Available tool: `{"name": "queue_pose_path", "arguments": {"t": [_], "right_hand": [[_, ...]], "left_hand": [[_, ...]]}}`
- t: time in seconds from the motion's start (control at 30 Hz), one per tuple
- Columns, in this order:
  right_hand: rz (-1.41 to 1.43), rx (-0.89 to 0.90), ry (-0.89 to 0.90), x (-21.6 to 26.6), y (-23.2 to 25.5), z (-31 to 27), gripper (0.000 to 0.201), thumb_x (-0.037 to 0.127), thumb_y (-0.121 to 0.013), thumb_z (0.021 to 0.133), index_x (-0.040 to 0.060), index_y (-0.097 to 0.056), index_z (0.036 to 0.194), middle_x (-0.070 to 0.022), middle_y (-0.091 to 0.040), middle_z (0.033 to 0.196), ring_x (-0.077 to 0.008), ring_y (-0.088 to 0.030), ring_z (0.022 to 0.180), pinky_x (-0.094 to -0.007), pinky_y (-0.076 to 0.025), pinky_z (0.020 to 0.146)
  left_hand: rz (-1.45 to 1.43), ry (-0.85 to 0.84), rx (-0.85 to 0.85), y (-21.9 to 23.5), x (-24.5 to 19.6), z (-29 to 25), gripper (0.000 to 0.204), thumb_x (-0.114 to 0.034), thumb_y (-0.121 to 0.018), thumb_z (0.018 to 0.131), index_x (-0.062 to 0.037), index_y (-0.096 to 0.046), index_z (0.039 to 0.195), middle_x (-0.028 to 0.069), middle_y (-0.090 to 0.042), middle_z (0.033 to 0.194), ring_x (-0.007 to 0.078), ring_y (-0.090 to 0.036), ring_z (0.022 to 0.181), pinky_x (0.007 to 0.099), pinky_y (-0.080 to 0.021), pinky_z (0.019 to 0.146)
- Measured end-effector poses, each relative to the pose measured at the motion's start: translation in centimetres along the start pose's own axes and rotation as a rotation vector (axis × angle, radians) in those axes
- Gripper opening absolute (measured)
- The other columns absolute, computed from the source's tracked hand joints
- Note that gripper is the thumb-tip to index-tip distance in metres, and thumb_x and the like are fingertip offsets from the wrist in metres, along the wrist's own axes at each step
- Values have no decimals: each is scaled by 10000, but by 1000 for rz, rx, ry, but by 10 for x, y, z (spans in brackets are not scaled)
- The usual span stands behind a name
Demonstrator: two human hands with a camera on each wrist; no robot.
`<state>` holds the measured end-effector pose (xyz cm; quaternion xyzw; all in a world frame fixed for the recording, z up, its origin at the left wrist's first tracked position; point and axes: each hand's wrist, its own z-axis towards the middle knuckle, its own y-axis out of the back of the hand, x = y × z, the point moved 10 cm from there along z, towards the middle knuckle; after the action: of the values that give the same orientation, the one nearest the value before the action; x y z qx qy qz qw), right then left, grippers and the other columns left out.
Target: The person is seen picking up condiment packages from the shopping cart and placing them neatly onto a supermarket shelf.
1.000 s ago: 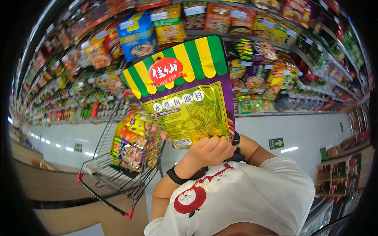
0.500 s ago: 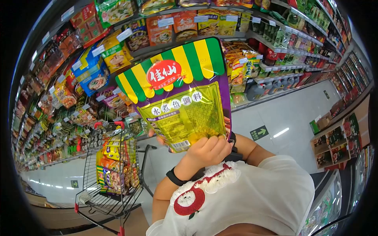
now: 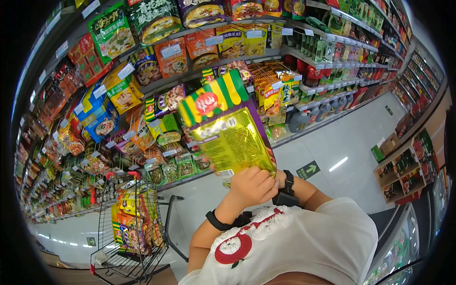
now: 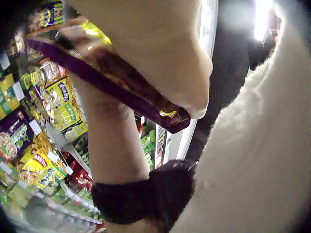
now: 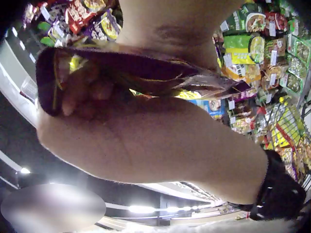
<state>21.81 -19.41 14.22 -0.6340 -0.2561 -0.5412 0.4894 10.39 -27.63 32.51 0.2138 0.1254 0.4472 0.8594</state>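
Note:
A yellow-green and purple seasoning packet [image 3: 232, 137], with a green-and-yellow striped top, is held tilted in front of the chest, printed side up. My left hand [image 3: 254, 186] grips its lower edge from the front, fingers curled over it. Behind the packet, my right hand [image 5: 170, 22] supports it from the other side. Most of that hand is hidden in the head view, where only fingertips show at the packet's left edge. In the left wrist view, the packet's purple edge [image 4: 97, 80] runs between the left hand [image 4: 165, 53] and the right forearm [image 4: 116, 145].
A wire shopping cart [image 3: 164, 218] holding several colourful packets [image 3: 133, 223] stands at the left. Shelves of hanging seasoning packets [image 3: 204, 47] curve around ahead. Dark bottles [image 3: 313, 114] line a low shelf to the right, and a wooden display rack [image 3: 403, 166] stands on the floor.
The view has swung right, so the cart and shelves have shifted left. The packet looks smaller, with its top tipped away and lowered. Both hands keep holding it.

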Motion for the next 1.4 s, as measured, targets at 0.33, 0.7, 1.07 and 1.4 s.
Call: {"name": "queue_pose_path", "arguments": {"t": [0.33,0.7,1.07,1.4], "right_hand": [[64,-413,-150,18,103,-39,390,308,-497,815,-8,-476,1043,-152,-557,915,-253,-536,912,-312,-416,782],[-893,-728,-45,37,209,18,456,251,-569,774,24,-462,1156,-202,-529,1033,-283,-521,963,-322,-406,828],[-565,-647,69,98,238,158,503,94,-583,787,62,-376,1245,-76,-560,883,-96,-548,712,-237,-470,623],[-197,-364,37,136,267,212,564,41,-463,835,71,-206,1335,-134,-570,1013,-198,-588,894,-300,-471,776]], "left_hand": [[-868,887,118,-121,127,-90,111,-129,-542,786,-43,-498,840,40,-548,741,144,-544,675,269,-443,566],[-1278,1567,195,-186,219,-148,433,-118,-518,783,-55,-383,1190,65,-528,1053,153,-549,875,300,-456,743],[-1254,1490,-90,-189,416,-114,247,-120,-536,803,16,-533,1009,71,-595,939,134,-569,808,267,-448,711],[-1407,1507,-461,-192,509,-95,209,-73,-526,815,-18,-493,1013,60,-571,940,140,-571,833,268,-463,727]]}}
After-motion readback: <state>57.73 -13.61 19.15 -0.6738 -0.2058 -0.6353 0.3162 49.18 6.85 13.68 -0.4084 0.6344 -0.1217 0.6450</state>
